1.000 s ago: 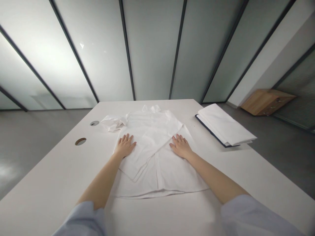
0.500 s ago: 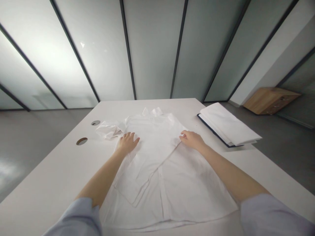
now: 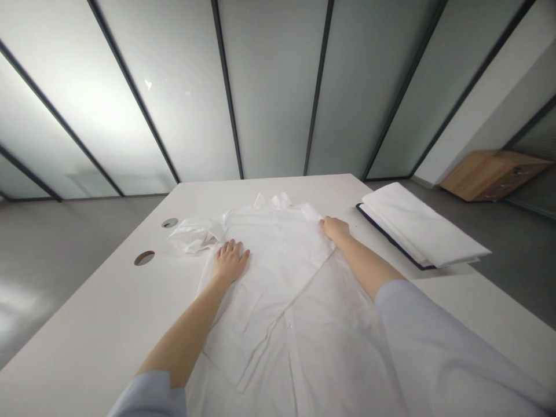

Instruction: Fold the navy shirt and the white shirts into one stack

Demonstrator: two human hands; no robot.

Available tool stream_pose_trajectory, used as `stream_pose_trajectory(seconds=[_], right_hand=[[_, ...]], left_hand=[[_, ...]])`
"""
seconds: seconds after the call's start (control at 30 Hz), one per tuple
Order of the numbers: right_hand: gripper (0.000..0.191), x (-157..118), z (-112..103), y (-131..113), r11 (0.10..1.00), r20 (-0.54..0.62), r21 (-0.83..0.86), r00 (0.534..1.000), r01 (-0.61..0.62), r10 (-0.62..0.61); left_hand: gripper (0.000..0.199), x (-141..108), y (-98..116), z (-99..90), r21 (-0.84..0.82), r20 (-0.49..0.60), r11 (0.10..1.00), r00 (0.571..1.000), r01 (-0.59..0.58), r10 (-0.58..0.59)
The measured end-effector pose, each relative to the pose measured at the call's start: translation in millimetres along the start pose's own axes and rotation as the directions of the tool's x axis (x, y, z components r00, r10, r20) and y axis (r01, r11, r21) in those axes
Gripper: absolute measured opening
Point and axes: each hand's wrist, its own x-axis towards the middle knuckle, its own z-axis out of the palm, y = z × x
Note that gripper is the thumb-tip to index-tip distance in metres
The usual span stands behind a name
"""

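A white shirt lies spread on the table, its collar at the far end. One sleeve is folded diagonally across its body, and the other is bunched up at the left. My left hand rests flat on the shirt's left side, fingers stretched out. At the right shoulder edge, my right hand has its fingers closed on the fabric; the fingertips are partly hidden. The shirt's near hem falls outside the view.
The white table has two round holes at the left. A stack of folded white cloth with a dark layer beneath lies at the right edge. A wooden cabinet stands beyond, by frosted glass panels.
My right hand has moved farther up the shirt's right edge, from the side to the shoulder, and its fingers have closed. The left hand stays flat on the fabric. The view has tilted slightly.
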Motion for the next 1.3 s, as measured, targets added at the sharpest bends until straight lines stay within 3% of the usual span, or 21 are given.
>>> stream_pose_trajectory(seconds=[0.17,0.27,0.37,0.47,0.67,0.8,0.97,1.17,1.3], right_hand=[[0.045,6.5,4.1,11.8,1.0,-0.036,-0.02,0.999,-0.009,0.008],[0.039,12.1,2.6,8.4,0.999,-0.126,-0.036,0.992,0.018,-0.023],[0.041,20.4,5.3,-2.3,0.98,-0.201,-0.073,0.96,0.184,-0.195],[0.048,30.6,15.4,-12.8,0.935,-0.137,-0.053,0.925,0.35,-0.354],[0.068,47.2,29.9,-16.5,0.977,-0.009,0.053,0.978,0.209,-0.209],[0.065,47.4,26.2,-12.1,0.976,-0.03,0.067,0.978,0.208,-0.206],[0.063,10.6,20.5,-8.1,0.949,-0.135,0.047,0.944,0.311,-0.302],[0.064,-75.5,29.2,-10.9,0.931,-0.043,0.019,0.931,0.364,-0.363],[0.064,-102.7,39.1,-8.9,0.932,-0.035,0.009,0.932,0.361,-0.361]], left_hand=[[0.049,-0.9,0.9,-1.5,-0.004,0.033,1.0,0.999,-0.007,0.007],[0.048,-1.0,1.1,-1.0,-0.002,0.026,1.0,1.0,-0.006,0.006],[0.048,-1.1,0.5,0.5,-0.008,0.012,1.0,1.0,-0.004,0.004],[0.048,-1.5,-0.5,1.7,-0.016,0.011,1.0,1.0,-0.006,0.006],[0.052,-3.1,-0.3,0.2,0.01,0.028,1.0,0.999,-0.016,0.015],[0.051,-2.4,0.1,0.4,0.028,0.02,1.0,1.0,-0.013,0.013],[0.054,6.3,0.9,1.8,0.034,0.031,0.999,0.999,-0.011,0.01],[0.059,18.1,3.2,0.3,0.041,0.073,0.999,0.997,-0.017,0.014],[0.058,20.1,2.5,-0.7,0.091,0.082,0.995,0.996,-0.036,0.029]])
